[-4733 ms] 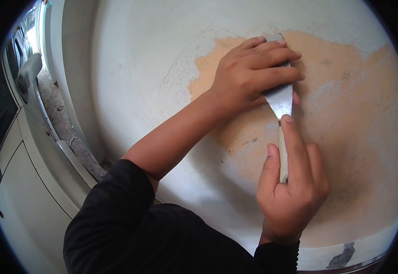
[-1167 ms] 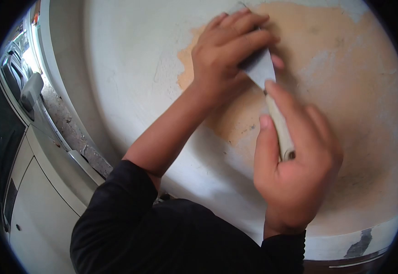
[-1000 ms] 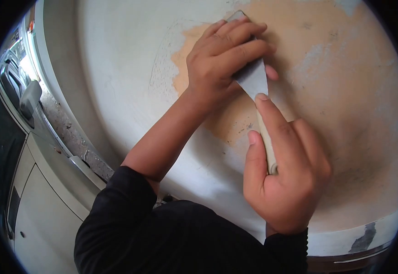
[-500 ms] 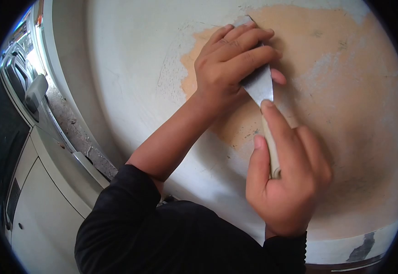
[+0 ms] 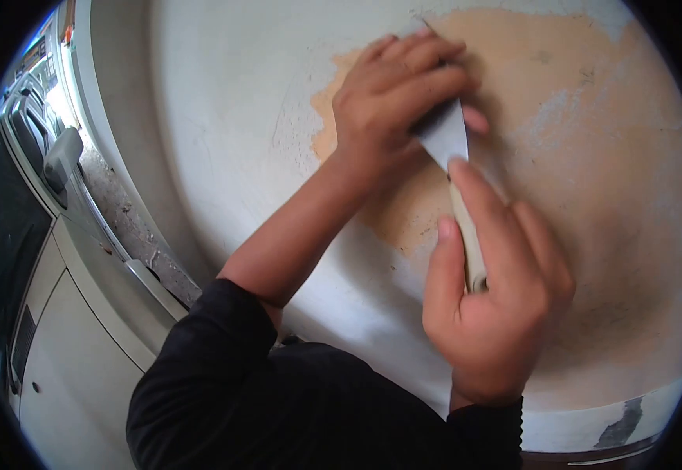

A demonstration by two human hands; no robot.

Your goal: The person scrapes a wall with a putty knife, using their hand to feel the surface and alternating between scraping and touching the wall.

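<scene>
Holding a scraper [image 5: 448, 139] at two o'clock, before a tan patch [image 5: 529, 63]: gripping the handle [image 5: 466, 231] with the right hand [image 5: 505, 286], toward four; wrapping fingers of the left hand [image 5: 392, 90] over the blade [image 5: 443, 125], at one. Probably scraping or wiping; likely calls next for steady two-handed control.

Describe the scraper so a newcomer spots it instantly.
Find the pale panel with its tan patch. There, the left hand partly covers the scraper's blade; the right hand grips its cream handle. Unlike the matte patch, its blade shines.
</scene>
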